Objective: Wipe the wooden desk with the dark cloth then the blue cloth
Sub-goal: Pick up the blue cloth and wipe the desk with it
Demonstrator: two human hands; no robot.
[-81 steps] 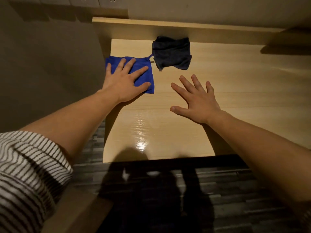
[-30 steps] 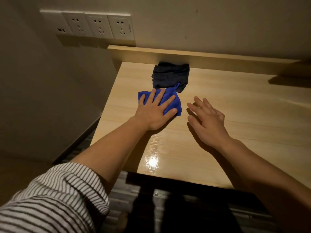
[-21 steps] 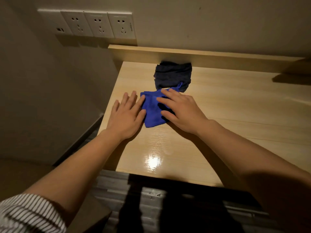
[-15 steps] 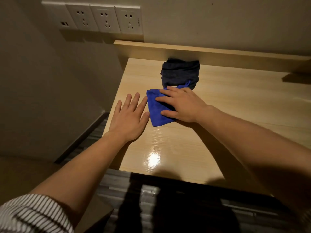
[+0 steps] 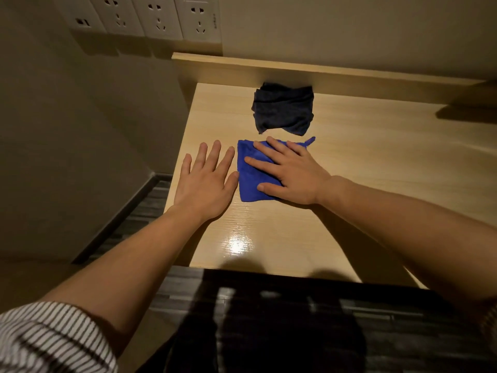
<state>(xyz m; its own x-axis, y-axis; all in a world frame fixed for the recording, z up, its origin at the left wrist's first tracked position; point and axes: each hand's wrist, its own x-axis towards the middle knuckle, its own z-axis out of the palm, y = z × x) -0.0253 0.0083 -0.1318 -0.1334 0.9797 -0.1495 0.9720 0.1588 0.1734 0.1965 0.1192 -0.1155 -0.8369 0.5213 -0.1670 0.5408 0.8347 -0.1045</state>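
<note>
Two flat hands — right hand [image 5: 289, 175] presses folded, fuzzy blue cloth [image 5: 250, 181].

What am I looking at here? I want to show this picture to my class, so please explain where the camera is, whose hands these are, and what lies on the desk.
There is no machine here. The camera sits on a person's head and looks forward and down, so the two bare arms reaching in from the bottom belong to that person. The surface is a pale wooden desk against a wall with sockets. Two cloths lie on it: a dark cloth bunched near the back ledge, untouched, and a blue cloth nearer the person. The right hand lies flat on the blue cloth, pressing it to the desk rather than gripping it. The left hand rests open on the bare wood just beside that cloth. Nothing is lifted or held in the air.
</note>
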